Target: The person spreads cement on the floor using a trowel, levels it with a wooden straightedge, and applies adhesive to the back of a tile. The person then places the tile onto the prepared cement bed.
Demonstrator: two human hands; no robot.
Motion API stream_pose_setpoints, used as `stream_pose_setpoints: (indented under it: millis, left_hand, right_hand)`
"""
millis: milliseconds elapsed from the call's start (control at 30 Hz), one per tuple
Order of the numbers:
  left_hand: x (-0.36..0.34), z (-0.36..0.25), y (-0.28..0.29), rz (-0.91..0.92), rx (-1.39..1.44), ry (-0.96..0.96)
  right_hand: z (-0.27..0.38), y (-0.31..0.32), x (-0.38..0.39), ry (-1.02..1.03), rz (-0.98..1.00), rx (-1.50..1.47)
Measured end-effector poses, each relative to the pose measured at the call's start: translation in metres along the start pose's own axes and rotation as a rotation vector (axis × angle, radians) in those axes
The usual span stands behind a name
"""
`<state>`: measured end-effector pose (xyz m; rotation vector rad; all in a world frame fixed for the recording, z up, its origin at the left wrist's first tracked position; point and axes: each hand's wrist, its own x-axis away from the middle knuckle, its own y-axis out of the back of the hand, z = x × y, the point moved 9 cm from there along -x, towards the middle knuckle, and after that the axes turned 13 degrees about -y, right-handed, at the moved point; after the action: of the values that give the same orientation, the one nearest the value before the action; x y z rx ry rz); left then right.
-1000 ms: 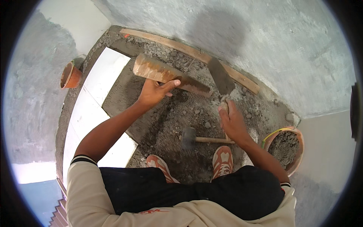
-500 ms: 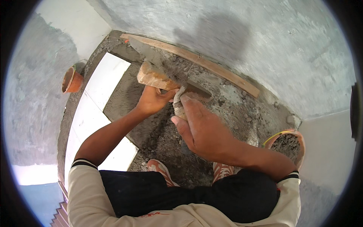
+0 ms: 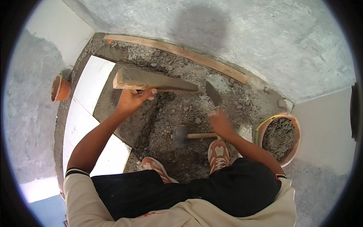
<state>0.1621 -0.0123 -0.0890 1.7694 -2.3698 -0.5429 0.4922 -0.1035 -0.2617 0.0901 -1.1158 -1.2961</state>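
My left hand (image 3: 132, 102) grips a long mortar-coated board (image 3: 155, 80) from below, thumb toward its right part. Its top is grey and damp, and its edge and left end are tan, like wood. The fingers under it are partly hidden. To the right, my right hand (image 3: 222, 124), slightly blurred, is closed round the handle of a pointing trowel (image 3: 213, 94), whose dark blade points away from me, apart from the board. A rubber mallet (image 3: 180, 137) with a wooden handle lies on the rubble before my feet, its handle end close to my right shoe (image 3: 218, 153).
White tiles (image 3: 90, 83) lie along the left, beside a bed of grey mortar (image 3: 107, 108). A small orange bucket (image 3: 61, 89) stands against the left wall. On the right is a bucket of mortar (image 3: 280, 138). A plank (image 3: 177, 53) runs along the far wall, near a string.
The trowel has come away from the board, my right hand drawing back and to the right. My left hand shifted slightly left, tilting the board. The mallet and mortar bucket are now uncovered.
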Motion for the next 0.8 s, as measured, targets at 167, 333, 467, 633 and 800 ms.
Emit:
stream_pose_setpoints:
  millis: [167,333,467,633,800]
  left_hand:
    - [-0.01,-0.007,0.013,0.225,-0.299,0.195]
    - [-0.006,0.008,0.028,0.15,-0.228,0.198]
    - [-0.008,0.004,0.014,0.215,-0.278,0.179]
    - [-0.002,0.02,0.013,0.159,-0.222,0.013]
    - [-0.019,0.003,0.0,-0.037,0.035,0.045]
  right_hand:
    - [0.126,0.089,0.073,0.439,-0.033,-0.102]
    - [0.226,0.104,0.165,0.966,0.007,0.029]
    - [0.181,0.073,0.142,0.874,-0.063,0.132]
    - [0.047,0.036,0.034,0.122,0.147,-0.15]
    - [0.011,0.041,0.026,0.055,0.158,-0.599]
